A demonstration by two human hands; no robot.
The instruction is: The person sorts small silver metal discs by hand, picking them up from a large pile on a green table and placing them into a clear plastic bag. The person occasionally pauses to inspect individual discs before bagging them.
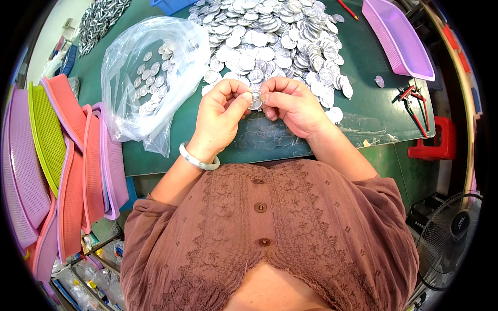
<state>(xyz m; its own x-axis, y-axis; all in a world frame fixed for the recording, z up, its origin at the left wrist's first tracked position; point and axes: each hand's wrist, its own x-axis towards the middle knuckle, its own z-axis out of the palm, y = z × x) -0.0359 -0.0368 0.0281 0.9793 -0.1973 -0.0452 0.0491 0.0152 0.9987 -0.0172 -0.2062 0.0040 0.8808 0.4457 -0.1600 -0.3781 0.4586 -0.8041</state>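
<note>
My left hand [219, 116] and my right hand [296, 108] meet at the near side of the green table. Between their thumbs and fingers they pinch a round silver medallion [256, 101], one hand at each side of it. Just beyond my hands spreads a large heap of similar silver medallions [264, 39], some with small loops at the rim. To the left lies an open clear plastic bag [116, 106] with several medallions [155, 80] inside. My fingertips partly cover the medallion's edges, and any small part there is too tiny to make out.
Red-handled pliers [415, 106] lie at the table's right edge, below a purple basket [402, 44]. A loose medallion [379, 81] is nearby. Stacked plastic baskets [44, 140] crowd the left. A red stool [441, 142] and a fan [451, 241] stand right. Small metal parts [102, 23] lie far left.
</note>
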